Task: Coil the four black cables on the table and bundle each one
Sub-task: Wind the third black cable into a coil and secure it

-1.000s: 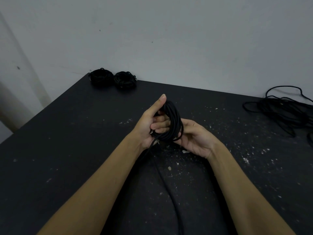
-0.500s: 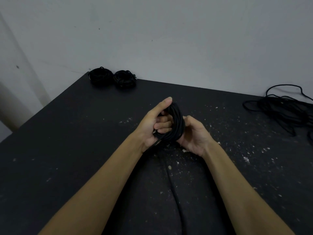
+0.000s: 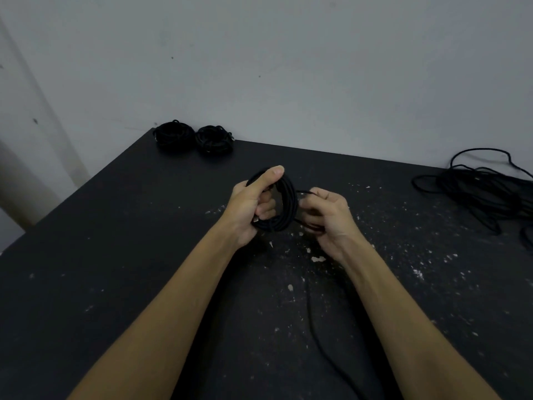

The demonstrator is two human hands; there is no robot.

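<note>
Black cable fills the scene: two finished bundles [image 3: 193,137] sit side by side, touching, at the far left corner of the counter [image 3: 101,241], against the wall. A third cable is in work at the centre, and a fourth, a loose tangle [image 3: 484,192], lies untouched at the far right edge. By that count the task looks roughly half done — one coil to close and one cable not yet begun.

The left hand [image 3: 251,206] grips the coil [image 3: 284,206] upright above the counter, thumb laid over its top and fingers curled through the ring. The right hand [image 3: 326,215], just beside the coil, has its fingers curled round the free tail [image 3: 317,339], which runs from its fist down across the counter toward the near edge. I judge this to be the wrapping stage, the tail about to be wound round the loops.

Against the frame half a second ago, the right hand has drawn away from the coil — it was pressed against the loops then — and a short stretch of cable now shows between the two. The coil has also risen slightly.
</note>
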